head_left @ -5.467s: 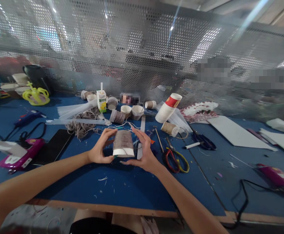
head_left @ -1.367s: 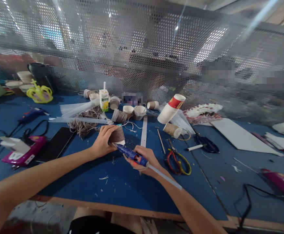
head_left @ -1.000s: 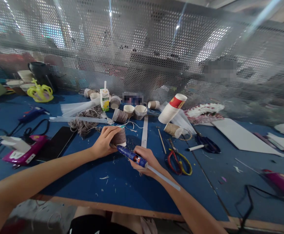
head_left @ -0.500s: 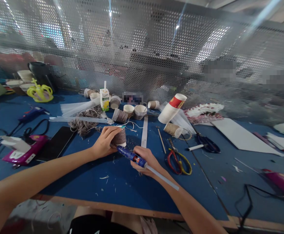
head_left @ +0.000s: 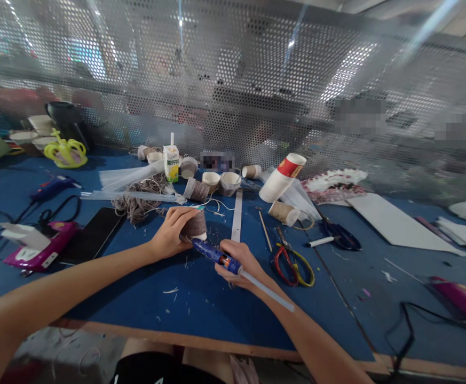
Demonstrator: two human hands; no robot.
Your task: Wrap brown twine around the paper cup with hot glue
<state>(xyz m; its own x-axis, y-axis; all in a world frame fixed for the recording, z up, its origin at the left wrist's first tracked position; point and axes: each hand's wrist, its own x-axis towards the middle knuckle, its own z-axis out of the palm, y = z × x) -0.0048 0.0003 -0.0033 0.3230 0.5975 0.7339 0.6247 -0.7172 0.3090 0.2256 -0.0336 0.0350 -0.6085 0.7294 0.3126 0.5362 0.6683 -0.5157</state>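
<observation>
My left hand is wrapped round a paper cup covered in grey-brown yarn, held just above the blue table. My right hand grips a blue glue gun, with a long clear glue stick jutting from its back end. The gun's nozzle points at the lower part of the cup; whether it touches cannot be made out. Behind my left hand lies a loose heap of grey-brown yarn. Another yarn-wrapped cup rests on its side beyond the held one.
Scissors with red and yellow handles, a wooden stick and a steel ruler lie right of centre. A tilted stack of paper cups and a drink carton stand behind. Left are a phone and a purple power strip.
</observation>
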